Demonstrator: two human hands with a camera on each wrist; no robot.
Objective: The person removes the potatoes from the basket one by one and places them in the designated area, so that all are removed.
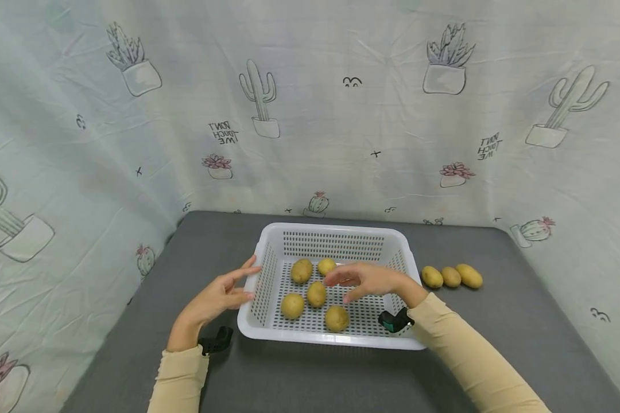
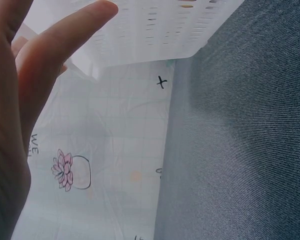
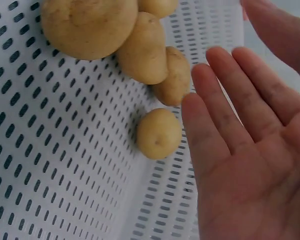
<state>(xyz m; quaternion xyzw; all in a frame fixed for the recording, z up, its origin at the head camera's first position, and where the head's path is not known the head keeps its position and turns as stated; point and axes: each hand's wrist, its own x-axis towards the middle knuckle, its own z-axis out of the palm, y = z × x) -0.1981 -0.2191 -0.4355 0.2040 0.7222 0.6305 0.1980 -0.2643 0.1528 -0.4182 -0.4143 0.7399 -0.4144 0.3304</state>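
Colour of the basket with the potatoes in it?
The basket is white, with rows of small slots; it shows best in the head view.

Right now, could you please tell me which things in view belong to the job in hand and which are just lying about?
Seemingly in the job:
white basket, left hand at its rim
five potatoes inside it
right hand over the basket
probably, three potatoes outside it

Apparently just surroundings:
grey tabletop
cactus-print curtain

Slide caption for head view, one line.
Right hand over white basket holding five potatoes, left hand at its rim; three more potatoes on gray table.
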